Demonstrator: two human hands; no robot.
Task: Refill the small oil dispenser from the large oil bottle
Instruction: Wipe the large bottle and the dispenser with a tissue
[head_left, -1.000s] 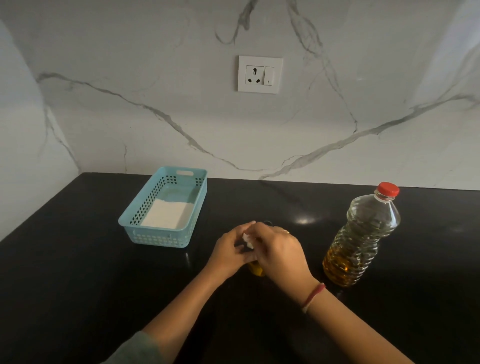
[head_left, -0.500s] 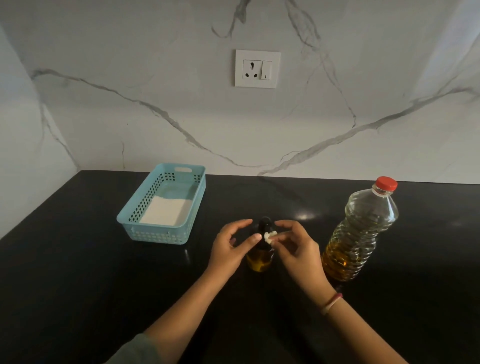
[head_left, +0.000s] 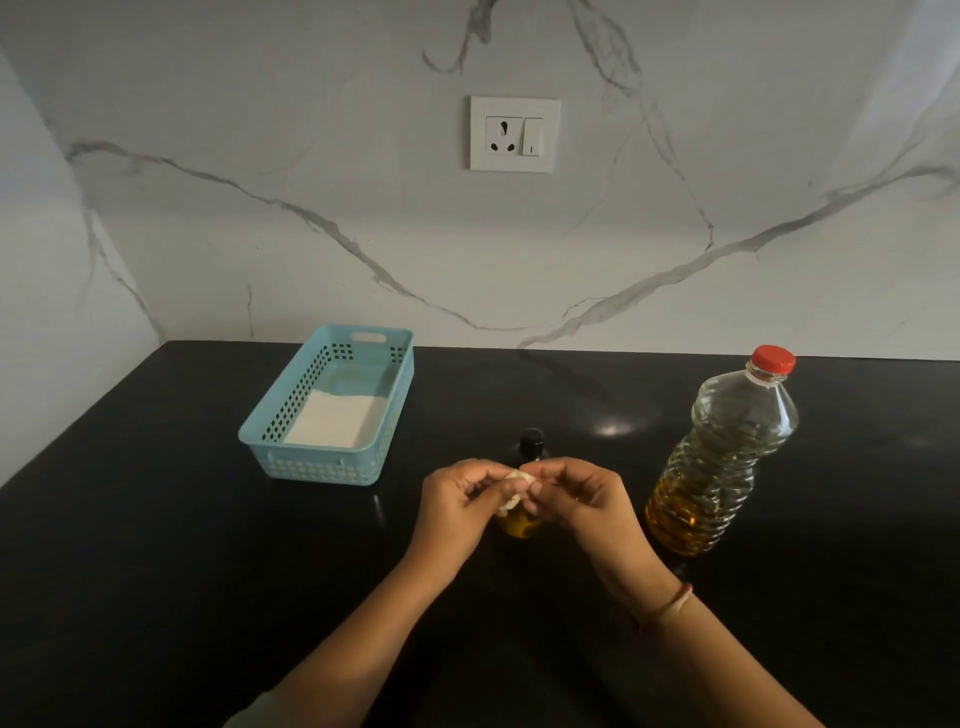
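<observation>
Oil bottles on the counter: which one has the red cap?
The large oil bottle, tall and clear, on the right. The small oil dispenser has a black top instead.

dispenser (head_left: 531, 446) between basket (head_left: 332, 467) and bottle (head_left: 727, 457)

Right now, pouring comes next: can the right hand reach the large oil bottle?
Probably yes: only bare counter separates right hand and large oil bottle, though its fingers pinch a white wad.

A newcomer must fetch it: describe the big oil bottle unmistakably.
Start at the black counter below the marble wall. On its right side stands the oil bottle. It is clear ribbed plastic with a red cap, far taller than the small dispenser.
</observation>
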